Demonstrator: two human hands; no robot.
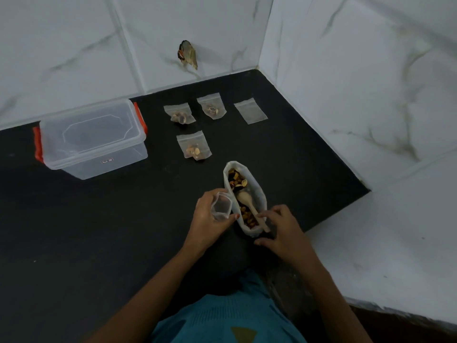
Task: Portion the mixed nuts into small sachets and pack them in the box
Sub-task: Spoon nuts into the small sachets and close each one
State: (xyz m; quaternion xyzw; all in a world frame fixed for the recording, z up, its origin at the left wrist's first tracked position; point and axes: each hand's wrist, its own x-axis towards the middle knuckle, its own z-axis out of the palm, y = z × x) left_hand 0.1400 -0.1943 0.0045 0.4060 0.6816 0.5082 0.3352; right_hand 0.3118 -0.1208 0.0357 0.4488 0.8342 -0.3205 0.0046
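Note:
A white bag of mixed nuts point(257, 194) lies open on the black counter, with a wooden spoon point(249, 206) resting inside it. My right hand point(282, 231) pinches the spoon's handle at the bag's near end. My left hand point(210, 219) holds a small clear sachet point(221, 206) with its mouth open, just left of the bag. Three filled sachets point(194, 146) point(179, 113) point(211, 106) lie farther back. One flat sachet without nuts point(251, 110) lies to their right. The clear plastic box point(92, 138) with orange clips stands at the left, lid on.
White marble-look tiled walls close the counter point(99, 231) at the back and right, forming a corner. A small brownish object point(187, 54) sticks to the back wall. My teal garment point(230, 318) fills the bottom of the view.

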